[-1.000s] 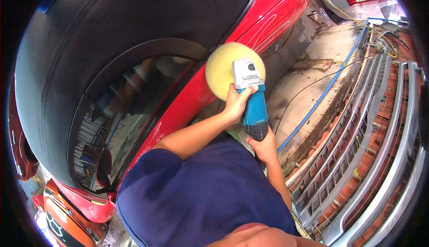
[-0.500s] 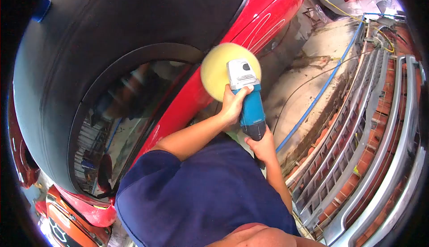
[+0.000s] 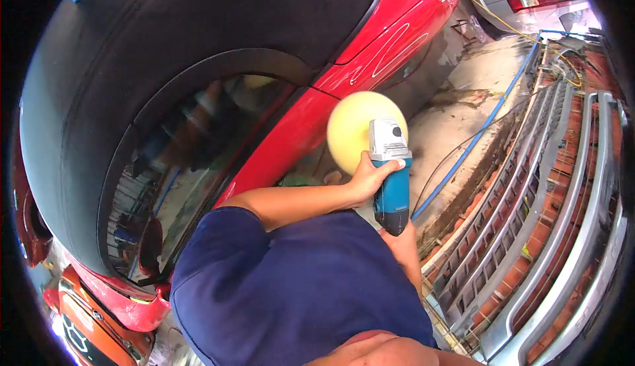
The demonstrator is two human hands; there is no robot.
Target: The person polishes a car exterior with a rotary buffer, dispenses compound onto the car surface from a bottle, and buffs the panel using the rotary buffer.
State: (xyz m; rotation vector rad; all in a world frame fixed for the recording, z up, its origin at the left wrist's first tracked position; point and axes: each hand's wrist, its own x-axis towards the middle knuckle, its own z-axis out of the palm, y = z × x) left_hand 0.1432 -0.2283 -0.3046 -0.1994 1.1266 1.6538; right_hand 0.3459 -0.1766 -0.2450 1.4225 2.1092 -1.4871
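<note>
A blue polisher (image 3: 395, 190) with a silver head and a round yellow pad (image 3: 350, 131) is held between my two hands. My left hand (image 3: 370, 179) wraps around the body just behind the silver head, thumb across the top. At the black rear end, my right hand (image 3: 402, 241) is closed around the tool, its fingers mostly hidden underneath. The pad's outline looks smeared, and it overlaps the lower side of the red car (image 3: 291, 131) in view. Whether the pad touches the paint, I cannot tell.
The car's black soft roof (image 3: 198, 22) and side window (image 3: 198, 134) fill the left. Grey grilles and bumper trims (image 3: 589, 187) line the brick wall at right. A blue hose (image 3: 473, 144) runs along a pale ledge. An orange vehicle (image 3: 99, 320) stands at lower left.
The polisher has shifted right and down in view, away from the red panel, with both hands still on it. My left arm has straightened outward. The view itself has shifted slightly.
</note>
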